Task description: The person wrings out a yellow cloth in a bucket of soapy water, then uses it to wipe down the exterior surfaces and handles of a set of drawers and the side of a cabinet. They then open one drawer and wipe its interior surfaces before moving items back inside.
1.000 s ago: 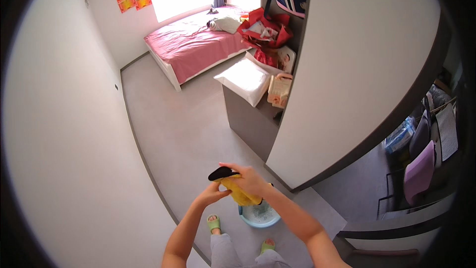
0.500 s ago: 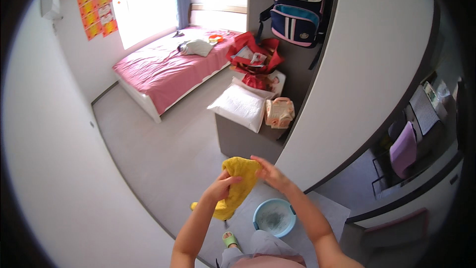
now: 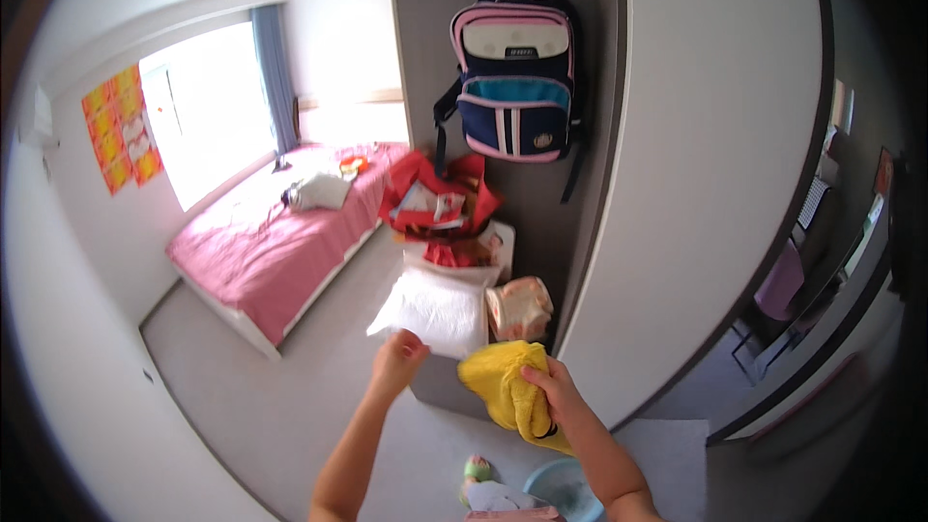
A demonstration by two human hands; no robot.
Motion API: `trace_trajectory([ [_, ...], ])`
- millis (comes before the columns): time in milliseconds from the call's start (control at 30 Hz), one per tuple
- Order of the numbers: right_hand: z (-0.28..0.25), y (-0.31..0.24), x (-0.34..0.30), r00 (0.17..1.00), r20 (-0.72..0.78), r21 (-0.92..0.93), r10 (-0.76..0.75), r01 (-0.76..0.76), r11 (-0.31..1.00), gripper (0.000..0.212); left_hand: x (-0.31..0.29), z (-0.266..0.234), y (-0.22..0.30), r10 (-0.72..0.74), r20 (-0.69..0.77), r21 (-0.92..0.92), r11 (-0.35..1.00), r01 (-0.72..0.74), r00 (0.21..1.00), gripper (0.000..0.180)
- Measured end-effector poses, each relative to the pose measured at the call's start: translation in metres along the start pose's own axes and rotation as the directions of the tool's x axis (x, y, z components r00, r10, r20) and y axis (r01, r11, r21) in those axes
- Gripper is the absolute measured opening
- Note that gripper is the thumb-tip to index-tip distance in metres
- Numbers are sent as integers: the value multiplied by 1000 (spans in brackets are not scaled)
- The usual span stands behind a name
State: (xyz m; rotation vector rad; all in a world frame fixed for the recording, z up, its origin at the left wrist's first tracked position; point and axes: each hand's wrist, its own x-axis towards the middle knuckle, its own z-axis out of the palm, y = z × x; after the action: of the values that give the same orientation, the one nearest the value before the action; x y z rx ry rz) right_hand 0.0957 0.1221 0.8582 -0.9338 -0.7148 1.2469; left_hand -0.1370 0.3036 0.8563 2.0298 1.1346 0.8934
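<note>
My right hand [image 3: 549, 389] is closed around a yellow cloth [image 3: 507, 389], which is bunched up and hangs below the fingers. The cloth is in front of the low grey cabinet [image 3: 449, 389]. To its left, my left hand [image 3: 401, 356] is raised with its fingers curled in, apart from the cloth, and nothing shows in it. In the picture the left hand overlaps the lower edge of a puffy white package [image 3: 433, 312] on the cabinet; whether it touches the package I cannot tell. A light blue basin [image 3: 565, 491] stands on the floor below my right forearm, partly covered by it.
A cream and pink bag [image 3: 520, 307] and a red gift bag [image 3: 440, 198] sit on the cabinet. Above hangs a navy and pink backpack [image 3: 515, 82]. A bed with a pink cover [image 3: 280, 242] stands by the window. Walls close in on both sides.
My left hand has let go of the yellow cloth and moved up and left. The right hand now grips the cloth, further right. The view has tilted up, so the basin sits lower.
</note>
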Motion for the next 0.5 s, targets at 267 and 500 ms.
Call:
trace_trajectory([
  [267, 38, -84, 115, 610, 305, -763, -731, 617, 196, 41, 125, 91, 47, 287, 555, -739, 602, 303, 781, 50],
  [500, 50, -149, 169, 386, 429, -877, -816, -37, -479, 51, 211, 131, 114, 648, 303, -909, 417, 7, 699, 46],
])
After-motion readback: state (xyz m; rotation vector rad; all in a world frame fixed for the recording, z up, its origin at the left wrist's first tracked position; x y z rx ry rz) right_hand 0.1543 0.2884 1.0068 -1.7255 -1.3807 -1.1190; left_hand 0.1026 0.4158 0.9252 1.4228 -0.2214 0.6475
